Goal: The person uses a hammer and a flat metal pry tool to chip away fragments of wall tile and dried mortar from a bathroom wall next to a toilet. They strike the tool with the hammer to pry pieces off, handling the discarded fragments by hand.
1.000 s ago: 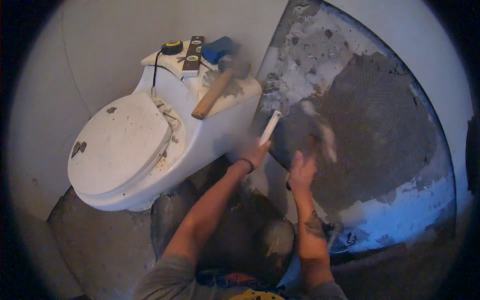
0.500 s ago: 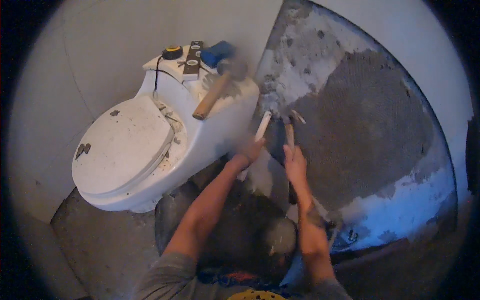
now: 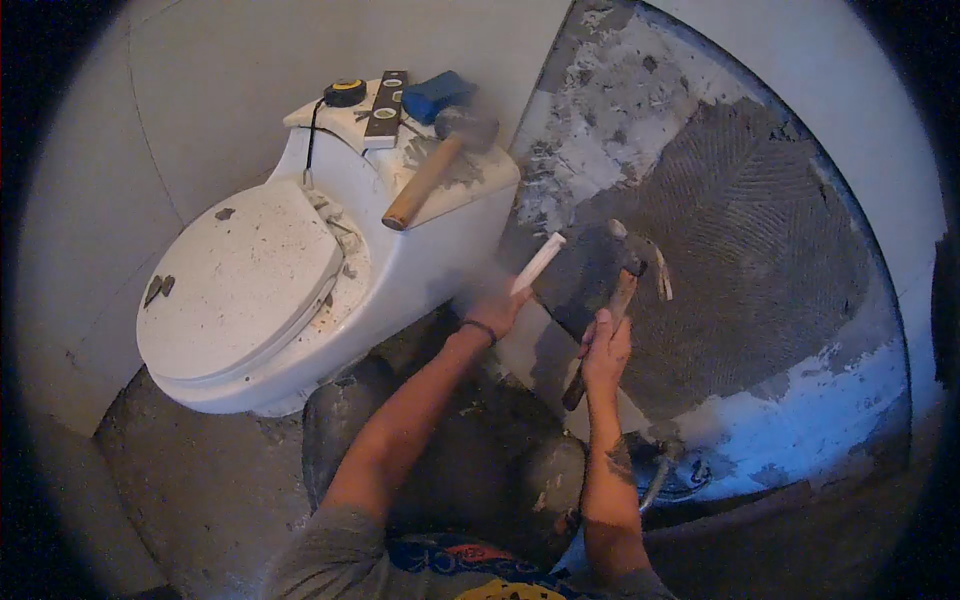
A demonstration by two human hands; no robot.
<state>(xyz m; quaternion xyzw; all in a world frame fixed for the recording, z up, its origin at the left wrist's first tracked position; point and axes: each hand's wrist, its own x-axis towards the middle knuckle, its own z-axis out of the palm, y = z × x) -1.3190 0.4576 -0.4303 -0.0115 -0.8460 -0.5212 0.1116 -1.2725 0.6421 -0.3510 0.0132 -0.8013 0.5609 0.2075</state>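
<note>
My left hand [image 3: 492,308] is closed around a narrow white strip [image 3: 542,260], whose upper end points up and right over the mortar. What the strip is made of, I cannot tell. In my right hand [image 3: 606,352] is a hammer [image 3: 624,292], gripped by its worn wooden handle. Its head, partly blurred, is up and to the right of the strip, apart from it. Ridged grey mortar [image 3: 740,260] covers much of the surface beyond both hands.
At left stands a white toilet [image 3: 430,275] with debris on its lid. On its tank lie a mallet [image 3: 425,185], a spirit level [image 3: 386,112], a tape measure [image 3: 345,93] and a blue sponge-like block [image 3: 438,97]. A bent metal pipe [image 3: 657,478] is beside my right forearm.
The hammer has moved to the right, away from the strip's end, and its handle now tilts more. The strip has swung slightly to the right in my left hand.
</note>
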